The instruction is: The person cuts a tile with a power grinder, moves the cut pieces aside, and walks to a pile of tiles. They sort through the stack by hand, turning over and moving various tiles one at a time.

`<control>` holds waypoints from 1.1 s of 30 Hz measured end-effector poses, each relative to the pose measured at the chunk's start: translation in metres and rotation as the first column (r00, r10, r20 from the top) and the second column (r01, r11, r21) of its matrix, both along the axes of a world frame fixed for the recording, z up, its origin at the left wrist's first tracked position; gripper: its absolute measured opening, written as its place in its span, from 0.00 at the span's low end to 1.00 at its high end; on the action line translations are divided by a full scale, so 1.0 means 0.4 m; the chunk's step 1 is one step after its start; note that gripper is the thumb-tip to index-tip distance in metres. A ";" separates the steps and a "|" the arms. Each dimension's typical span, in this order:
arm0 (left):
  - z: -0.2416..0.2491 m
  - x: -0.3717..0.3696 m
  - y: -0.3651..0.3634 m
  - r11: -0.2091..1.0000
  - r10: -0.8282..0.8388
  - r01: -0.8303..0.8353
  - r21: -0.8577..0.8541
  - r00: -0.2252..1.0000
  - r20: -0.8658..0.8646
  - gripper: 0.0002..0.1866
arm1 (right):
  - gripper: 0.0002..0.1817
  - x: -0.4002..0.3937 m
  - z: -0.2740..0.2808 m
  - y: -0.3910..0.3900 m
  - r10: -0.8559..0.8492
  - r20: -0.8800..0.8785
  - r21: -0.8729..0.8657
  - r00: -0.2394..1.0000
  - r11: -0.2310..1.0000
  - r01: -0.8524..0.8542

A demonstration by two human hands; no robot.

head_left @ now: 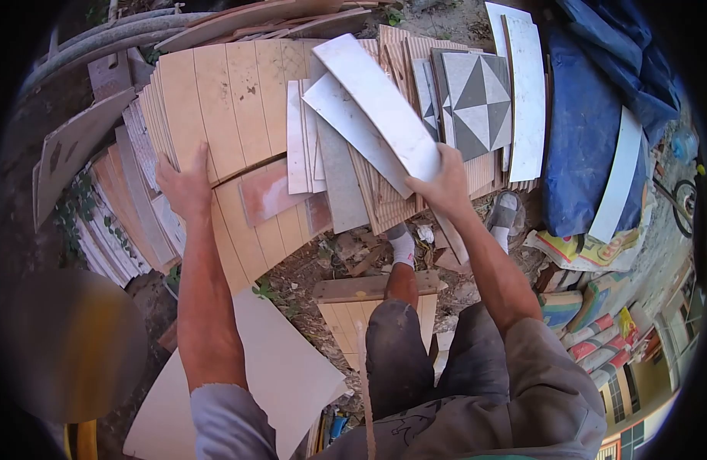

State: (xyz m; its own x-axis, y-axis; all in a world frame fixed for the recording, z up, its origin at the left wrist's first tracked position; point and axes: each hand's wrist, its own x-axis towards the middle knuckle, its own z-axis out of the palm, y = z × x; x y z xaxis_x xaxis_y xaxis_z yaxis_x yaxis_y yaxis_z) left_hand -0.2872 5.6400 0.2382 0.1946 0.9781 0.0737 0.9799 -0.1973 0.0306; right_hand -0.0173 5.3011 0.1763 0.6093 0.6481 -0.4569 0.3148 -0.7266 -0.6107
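Observation:
My right hand is closed on the near end of a long white tile strip, which slants up and to the left. Under it a second white strip lies across a grey strip and brown ribbed-backed tiles. My left hand grips the near-left corner of a stack of tan tiles with dark grooves, thumb on top and fingers at the edge. A pinkish tile piece rests on more tan tiles between my hands.
Patterned grey-and-white tiles and upright white strips stand at the right. Beyond them is a blue tarp. A large pale board lies at lower left. Rubble surrounds my feet; a blurred round shape covers the left.

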 end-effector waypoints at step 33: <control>-0.123 0.360 -1.266 0.542 -0.045 0.112 -0.833 0.994 0.104 0.28 | 0.42 1.064 -0.115 -1.207 -0.383 0.683 -0.206 0.622 0.716 0.667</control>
